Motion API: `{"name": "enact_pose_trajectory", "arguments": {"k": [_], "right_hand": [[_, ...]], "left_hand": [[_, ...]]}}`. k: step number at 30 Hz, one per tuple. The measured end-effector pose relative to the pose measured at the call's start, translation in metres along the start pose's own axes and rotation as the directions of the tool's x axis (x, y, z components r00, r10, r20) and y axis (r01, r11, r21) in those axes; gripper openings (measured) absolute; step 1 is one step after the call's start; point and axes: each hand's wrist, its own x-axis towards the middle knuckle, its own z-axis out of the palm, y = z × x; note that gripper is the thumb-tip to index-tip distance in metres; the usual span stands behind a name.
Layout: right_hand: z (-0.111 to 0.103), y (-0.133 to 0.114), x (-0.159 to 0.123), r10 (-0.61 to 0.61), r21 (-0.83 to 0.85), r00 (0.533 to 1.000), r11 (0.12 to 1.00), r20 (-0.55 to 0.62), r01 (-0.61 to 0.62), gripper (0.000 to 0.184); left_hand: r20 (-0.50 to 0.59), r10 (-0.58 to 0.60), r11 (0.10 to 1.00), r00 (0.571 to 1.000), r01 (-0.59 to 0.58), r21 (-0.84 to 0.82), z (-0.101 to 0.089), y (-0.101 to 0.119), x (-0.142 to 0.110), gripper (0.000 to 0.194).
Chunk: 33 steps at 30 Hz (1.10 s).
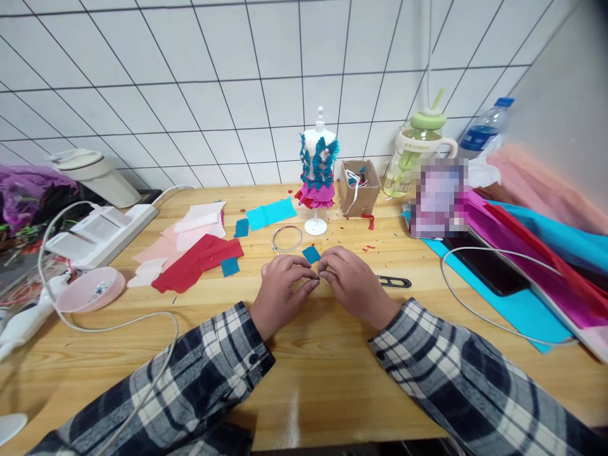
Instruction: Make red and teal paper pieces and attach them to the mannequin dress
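Observation:
My left hand (285,288) and my right hand (355,282) meet above the table, fingertips pinched together and almost touching. Whatever sits between them is too small or hidden to make out. Just beyond the fingertips lies a small teal square (311,254) of paper or cloth. Behind it stands a miniature dress form (320,166) on a white base, dressed in teal bows over a magenta and red ruffled skirt. A thin wire loop (287,239) rests left of that base. Beside my right wrist is a black slotted tool (395,281), partly covered by the hand.
Teal squares (230,266), a red sheet (197,261) and a pink bowl (91,289) lie left. A cardboard box (360,190) and a green-lidded bottle (418,149) stand at the back. Coloured sheets, a black phone (489,263) and a white cable (445,269) occupy the right.

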Motion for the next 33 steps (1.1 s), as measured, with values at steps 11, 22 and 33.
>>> {"name": "enact_pose_trajectory", "arguments": {"k": [11,22,33], "right_hand": [[-0.009,0.015,0.002,-0.078,-0.178,0.994,0.982,-0.082,0.062,0.017],[-0.001,0.01,0.0,0.185,0.362,0.971,0.904,0.15,-0.228,0.01],[-0.007,0.014,0.001,0.167,0.283,0.976,0.938,0.14,-0.201,0.035]], "left_hand": [[0.185,-0.123,0.941,0.975,0.173,-0.29,-0.001,-0.004,0.003,0.034],[0.181,-0.088,0.958,0.98,0.133,-0.253,0.0,-0.002,0.002,0.033],[0.187,-0.112,0.973,0.976,0.146,-0.177,0.002,-0.003,0.002,0.028]]}}
